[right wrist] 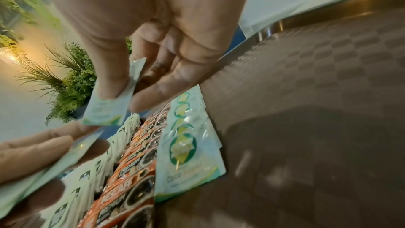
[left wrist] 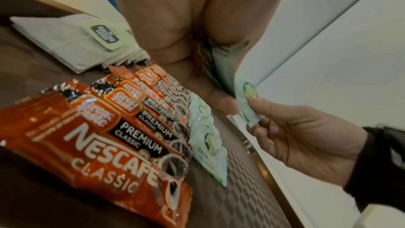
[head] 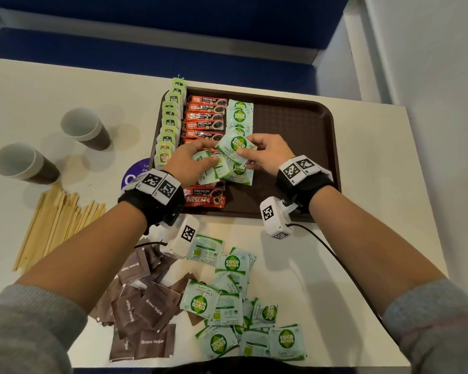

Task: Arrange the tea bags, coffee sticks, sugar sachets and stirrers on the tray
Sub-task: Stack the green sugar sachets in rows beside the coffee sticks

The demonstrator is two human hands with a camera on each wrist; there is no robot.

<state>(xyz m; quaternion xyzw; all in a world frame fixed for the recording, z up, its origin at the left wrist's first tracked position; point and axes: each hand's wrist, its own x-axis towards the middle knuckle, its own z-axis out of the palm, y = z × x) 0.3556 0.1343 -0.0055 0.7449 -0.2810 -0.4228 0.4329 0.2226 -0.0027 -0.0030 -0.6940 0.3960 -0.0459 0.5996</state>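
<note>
Hands: right hand (head: 265, 152) pinches one green sachet (head: 234, 147); left hand (head: 192, 160) grips spare sachets (head: 211, 168); sachet column (head: 239, 114) directly beyond, right hand nearer.

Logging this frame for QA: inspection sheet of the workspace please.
Surface: white table, brown tray on it.
Job's things: tea bags, coffee sticks, green sugar sachets in rows on the tray; loose green sachets, brown sugar sachets and stirrers off the tray.
Clutter: two paper cups.
Hands: left hand holds several sachets; right hand pinches one green sachet.
Cables: black cable from right wrist.
Surroundings: blue bench, potted plant.
</note>
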